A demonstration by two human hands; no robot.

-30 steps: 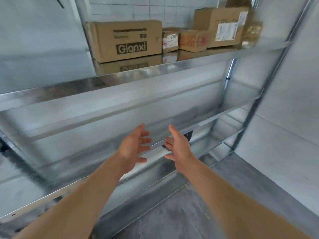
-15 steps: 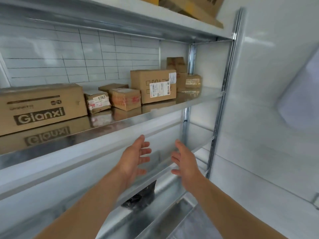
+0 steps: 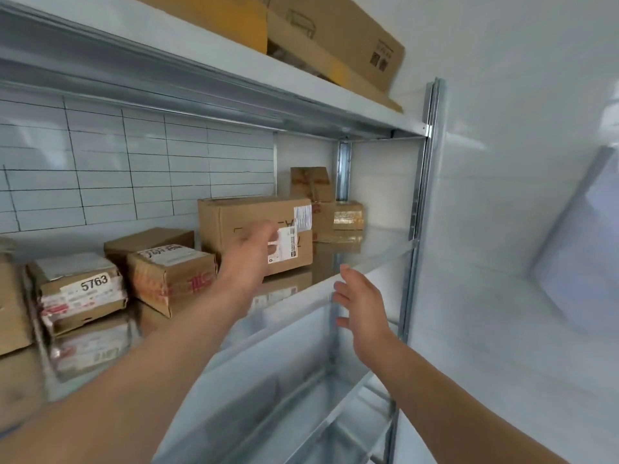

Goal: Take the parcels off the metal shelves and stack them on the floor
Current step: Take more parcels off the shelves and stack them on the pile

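Note:
Several cardboard parcels stand on the metal shelf (image 3: 378, 252). A large brown box with a white label (image 3: 231, 222) is in the middle. My left hand (image 3: 249, 259) is raised in front of this box, blurred, fingers loose, holding nothing. My right hand (image 3: 363, 308) hovers open at the shelf's front edge, right of the box. Left of the box sit a taped parcel (image 3: 174, 279) and a parcel marked 5763 (image 3: 80, 293). Behind on the right are two small parcels (image 3: 345, 217), one (image 3: 311, 182) above the other.
The top shelf (image 3: 234, 72) holds large flat cartons (image 3: 341, 31). A steel upright (image 3: 422, 182) and a white wall (image 3: 519, 229) bound the right side. A tiled wall (image 3: 134, 169) is behind. Lower shelves (image 3: 335, 426) show below.
My view has risen and closed in on the shelf. Both hands have lifted, the left one reaching up in front of the large labelled box.

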